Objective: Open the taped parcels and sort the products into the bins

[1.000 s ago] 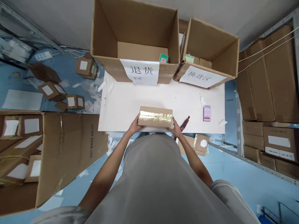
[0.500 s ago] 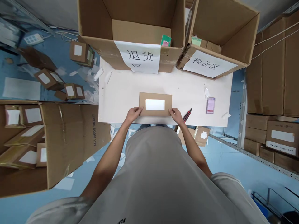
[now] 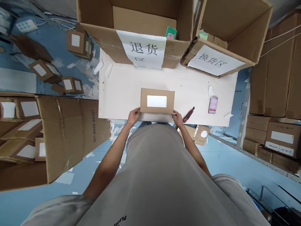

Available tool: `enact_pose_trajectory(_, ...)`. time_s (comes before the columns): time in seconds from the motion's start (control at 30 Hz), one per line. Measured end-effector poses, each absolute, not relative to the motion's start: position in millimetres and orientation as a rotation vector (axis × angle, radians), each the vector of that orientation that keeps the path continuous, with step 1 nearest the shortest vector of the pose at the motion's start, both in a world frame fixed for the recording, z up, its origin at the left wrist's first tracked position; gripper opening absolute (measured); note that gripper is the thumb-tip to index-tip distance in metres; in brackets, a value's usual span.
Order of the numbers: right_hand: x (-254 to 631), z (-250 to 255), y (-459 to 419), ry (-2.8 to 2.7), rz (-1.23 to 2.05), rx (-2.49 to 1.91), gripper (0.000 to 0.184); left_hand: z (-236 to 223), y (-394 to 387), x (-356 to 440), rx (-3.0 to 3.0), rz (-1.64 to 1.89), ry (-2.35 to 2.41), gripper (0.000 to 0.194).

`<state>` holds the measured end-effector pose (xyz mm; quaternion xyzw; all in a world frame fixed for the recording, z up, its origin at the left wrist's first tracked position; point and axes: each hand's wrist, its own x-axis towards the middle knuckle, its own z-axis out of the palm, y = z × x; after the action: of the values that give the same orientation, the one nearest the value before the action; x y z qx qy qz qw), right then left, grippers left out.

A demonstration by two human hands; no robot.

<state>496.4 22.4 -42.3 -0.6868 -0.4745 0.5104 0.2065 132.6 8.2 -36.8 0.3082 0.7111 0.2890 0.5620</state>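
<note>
Holds a small brown rectangular cardboard carton [image 3: 157, 110] just in from the 6 o'clock edge of a white rectangular tabletop [image 3: 122, 91]; cannot tell whether lifted or resting. On the carton's upward face, bears a white rectangular label [image 3: 156, 101]. With the bare left hand [image 3: 134, 116], grips the 8 o'clock corner, fingers closed against it; with the bare right hand [image 3: 177, 119], grips the 4 o'clock corner in the same way.

From the carton, at 4 o'clock, just beside the right hand, keeps a red-and-black utility knife [image 3: 188, 114] on the tabletop. At 3 o'clock, farther off, has a small pink-and-lilac rectangular item [image 3: 213, 104], too pixelated to make out.

At 12 o'clock, faces a large open brown cardboard box [image 3: 105, 40] with a handwritten white paper sign [image 3: 142, 48] on the front and a small green-and-pink packet [image 3: 171, 33] inside. At 2 o'clock, has a smaller open brown cardboard box [image 3: 249, 40], likewise fronted by a handwritten white sheet [image 3: 216, 60].

Between 8 and 9 o'clock, beyond the tabletop, has a big brown cardboard container [image 3: 72, 128] printed "LIVING ROOM LIFE", with labelled brown parcels [image 3: 29, 108] inside.
</note>
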Motion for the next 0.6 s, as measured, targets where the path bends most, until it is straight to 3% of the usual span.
enact_pose_trajectory(0.33,511,11,39,-1.384,1.196,-1.814,0.056,-4,15,126,0.887,0.936,1.608,0.052)
enact_pose_trajectory(0.6,505,22,69,-1.452,1.077,-1.954,0.063,13,45,139,0.921,0.810,1.730,0.052)
